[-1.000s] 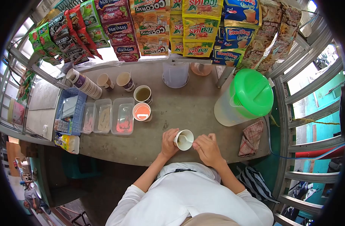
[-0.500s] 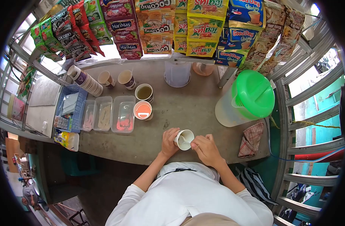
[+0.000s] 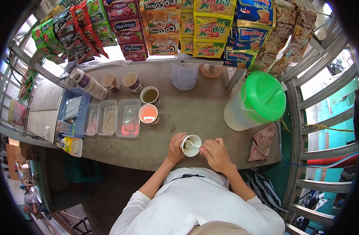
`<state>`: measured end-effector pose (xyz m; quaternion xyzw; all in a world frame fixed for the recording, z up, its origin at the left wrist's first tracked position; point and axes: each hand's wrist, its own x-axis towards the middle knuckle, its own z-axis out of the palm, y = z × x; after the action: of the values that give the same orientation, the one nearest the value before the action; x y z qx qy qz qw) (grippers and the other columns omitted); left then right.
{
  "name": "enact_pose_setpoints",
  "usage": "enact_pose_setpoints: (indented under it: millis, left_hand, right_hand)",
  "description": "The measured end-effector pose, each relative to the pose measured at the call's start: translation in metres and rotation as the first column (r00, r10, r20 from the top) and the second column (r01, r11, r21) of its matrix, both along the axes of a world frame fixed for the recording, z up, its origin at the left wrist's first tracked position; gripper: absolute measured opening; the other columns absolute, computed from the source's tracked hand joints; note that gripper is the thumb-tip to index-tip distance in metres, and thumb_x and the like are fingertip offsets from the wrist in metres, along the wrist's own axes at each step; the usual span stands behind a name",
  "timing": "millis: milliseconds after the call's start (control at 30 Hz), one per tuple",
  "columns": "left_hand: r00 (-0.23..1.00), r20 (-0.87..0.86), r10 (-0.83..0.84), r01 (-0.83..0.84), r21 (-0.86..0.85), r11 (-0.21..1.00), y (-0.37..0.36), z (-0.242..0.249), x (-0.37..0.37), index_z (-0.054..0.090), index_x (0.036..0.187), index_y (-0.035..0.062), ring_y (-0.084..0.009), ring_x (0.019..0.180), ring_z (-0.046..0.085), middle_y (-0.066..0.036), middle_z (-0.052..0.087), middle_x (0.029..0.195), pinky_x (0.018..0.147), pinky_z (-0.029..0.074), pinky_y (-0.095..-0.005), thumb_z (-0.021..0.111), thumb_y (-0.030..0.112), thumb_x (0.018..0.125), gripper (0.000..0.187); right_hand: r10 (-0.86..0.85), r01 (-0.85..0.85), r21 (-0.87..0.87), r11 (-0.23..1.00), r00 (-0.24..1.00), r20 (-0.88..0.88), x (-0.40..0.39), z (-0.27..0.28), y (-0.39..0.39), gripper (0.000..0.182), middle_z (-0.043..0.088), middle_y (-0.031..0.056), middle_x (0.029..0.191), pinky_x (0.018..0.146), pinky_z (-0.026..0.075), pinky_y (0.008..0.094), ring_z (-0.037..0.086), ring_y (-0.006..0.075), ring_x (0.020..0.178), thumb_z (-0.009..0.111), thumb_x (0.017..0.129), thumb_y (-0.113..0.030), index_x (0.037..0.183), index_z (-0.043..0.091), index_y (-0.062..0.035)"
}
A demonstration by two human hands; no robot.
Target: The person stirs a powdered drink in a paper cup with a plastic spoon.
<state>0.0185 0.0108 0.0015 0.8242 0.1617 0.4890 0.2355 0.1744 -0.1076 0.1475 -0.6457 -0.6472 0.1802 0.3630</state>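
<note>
Spoon (image 3: 190, 144) shifted; hands grip cup (image 3: 191, 145), spoon. Sachets (image 3: 126, 26): MariMas, Good Day.

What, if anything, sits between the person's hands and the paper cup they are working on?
Nothing visible does. The left hand already grips the side of the paper cup, and the right hand holds a spoon that dips into it, on the counter.

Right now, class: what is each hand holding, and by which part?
The left hand grips the paper cup around its side wall. The right hand holds a spoon by its handle end, bowl inside the cup.
</note>
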Motion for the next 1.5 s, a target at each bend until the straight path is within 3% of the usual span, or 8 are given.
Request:
enact_pose_setpoints:
  millis: [400, 500, 700, 800, 1000, 1233, 1300, 1500]
  left_hand:
    - [0.986, 0.108, -0.124, 0.131, -0.067, 0.989, 0.001, -0.011, -0.002, 0.030, 0.126, 0.0118, -0.0419, 0.111, 0.058, -0.026, 0.055, 0.124, 0.093, 0.050, -0.0476, 0.075, 0.004, 0.076, 0.068]
    - [0.984, 0.122, -0.131, 0.139, -0.066, 0.988, 0.000, -0.012, -0.001, 0.030, 0.126, 0.0119, -0.0420, 0.111, 0.058, -0.026, 0.055, 0.123, 0.093, 0.050, -0.0479, 0.075, 0.005, 0.076, 0.068]
    - [0.985, 0.117, -0.125, 0.134, -0.077, 0.988, 0.001, -0.015, -0.002, 0.030, 0.125, 0.0119, -0.0416, 0.110, 0.059, -0.026, 0.055, 0.123, 0.092, 0.050, -0.0475, 0.076, 0.004, 0.075, 0.069]
    - [0.985, 0.115, -0.132, 0.142, -0.081, 0.987, 0.000, -0.014, -0.001, 0.030, 0.125, 0.0119, -0.0412, 0.109, 0.059, -0.026, 0.055, 0.124, 0.091, 0.051, -0.0467, 0.077, 0.002, 0.074, 0.070]
    - [0.985, 0.125, -0.116, 0.128, -0.091, 0.988, 0.000, -0.016, -0.003, 0.029, 0.127, 0.0119, -0.0411, 0.108, 0.060, -0.026, 0.055, 0.124, 0.091, 0.051, -0.0460, 0.077, 0.000, 0.073, 0.073]
    - [0.996, 0.023, -0.081, 0.084, -0.210, 0.974, 0.000, -0.016, -0.006, 0.034, 0.126, 0.0093, -0.0396, 0.108, 0.059, -0.023, 0.057, 0.123, 0.092, 0.050, -0.0437, 0.078, 0.000, 0.071, 0.071]
    - [0.990, 0.113, -0.089, 0.109, -0.192, 0.975, -0.001, -0.020, -0.003, 0.037, 0.123, 0.0076, -0.0389, 0.108, 0.060, -0.023, 0.058, 0.122, 0.092, 0.050, -0.0426, 0.078, 0.000, 0.070, 0.068]
    - [0.993, 0.089, -0.083, 0.099, -0.194, 0.976, -0.001, -0.016, -0.002, 0.036, 0.125, 0.0083, -0.0389, 0.107, 0.060, -0.022, 0.058, 0.121, 0.090, 0.051, -0.0423, 0.079, 0.000, 0.069, 0.071]
  right_hand:
    - [0.139, -0.133, -0.085, 0.987, 0.989, 0.060, -0.006, 0.032, -0.004, 0.018, 0.057, 0.0037, 0.081, 0.075, 0.033, 0.0334, 0.053, 0.0211, 0.075, 0.051, 0.097, -0.020, 0.087, 0.060, -0.0075]
    - [0.104, -0.096, -0.070, 0.993, 0.988, 0.113, -0.011, 0.011, 0.000, 0.017, 0.057, 0.0033, 0.080, 0.074, 0.033, 0.0335, 0.054, 0.0215, 0.075, 0.051, 0.096, -0.019, 0.087, 0.059, -0.0073]
    - [0.096, -0.096, 0.024, 0.995, 0.995, -0.002, -0.005, 0.022, -0.001, 0.012, 0.055, 0.0051, 0.079, 0.071, 0.034, 0.0353, 0.055, 0.0214, 0.075, 0.055, 0.094, -0.017, 0.088, 0.057, -0.0066]
    - [0.093, -0.086, -0.062, 0.994, 0.987, 0.129, -0.010, 0.012, -0.001, 0.011, 0.057, 0.0046, 0.079, 0.071, 0.034, 0.0352, 0.056, 0.0212, 0.075, 0.055, 0.093, -0.016, 0.087, 0.058, -0.0071]
    - [-0.018, 0.019, -0.028, 0.999, 0.999, 0.033, -0.004, 0.017, 0.000, 0.014, 0.059, 0.0047, 0.086, 0.074, 0.035, 0.0336, 0.056, 0.0216, 0.078, 0.054, 0.095, -0.018, 0.090, 0.061, -0.0080]
    - [0.163, -0.164, -0.077, 0.983, 0.986, -0.022, -0.004, 0.014, -0.002, 0.014, 0.060, 0.0036, 0.091, 0.072, 0.034, 0.0339, 0.058, 0.0199, 0.082, 0.056, 0.094, -0.020, 0.091, 0.061, -0.0076]
    - [0.176, -0.179, -0.119, 0.977, 0.984, -0.030, -0.003, 0.015, -0.003, 0.014, 0.060, 0.0032, 0.092, 0.072, 0.034, 0.0338, 0.058, 0.0198, 0.082, 0.056, 0.094, -0.020, 0.092, 0.062, -0.0076]
    - [0.050, -0.050, -0.042, 0.998, 0.999, -0.009, -0.004, 0.007, -0.002, 0.013, 0.059, 0.0030, 0.092, 0.073, 0.034, 0.0339, 0.057, 0.0196, 0.081, 0.056, 0.094, -0.018, 0.095, 0.064, -0.0077]
